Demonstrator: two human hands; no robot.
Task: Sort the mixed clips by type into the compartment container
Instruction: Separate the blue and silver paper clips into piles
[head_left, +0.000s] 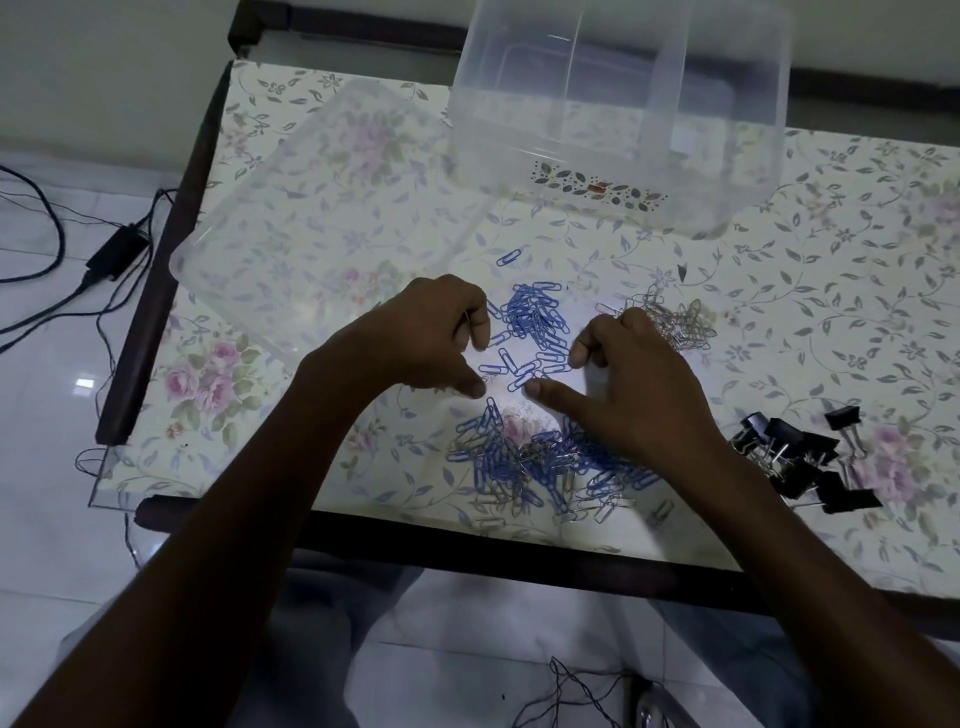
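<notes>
both hands over the floral table (779, 291). left hand (415, 338) has fingers curled, pinching a thin silver clip. right hand (634, 384) hovers with fingers loosely curled, thumb out, gripping nothing visible. blue paper clips (537, 317) piled between the hands — silver paper clips (675, 322) just right, mixed pile (530, 462) nearer, black binder clips (805, 457) far right. clear container (618, 114) stands behind.

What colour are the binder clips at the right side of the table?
Black, with silver wire handles: binder clips, head view.
</notes>
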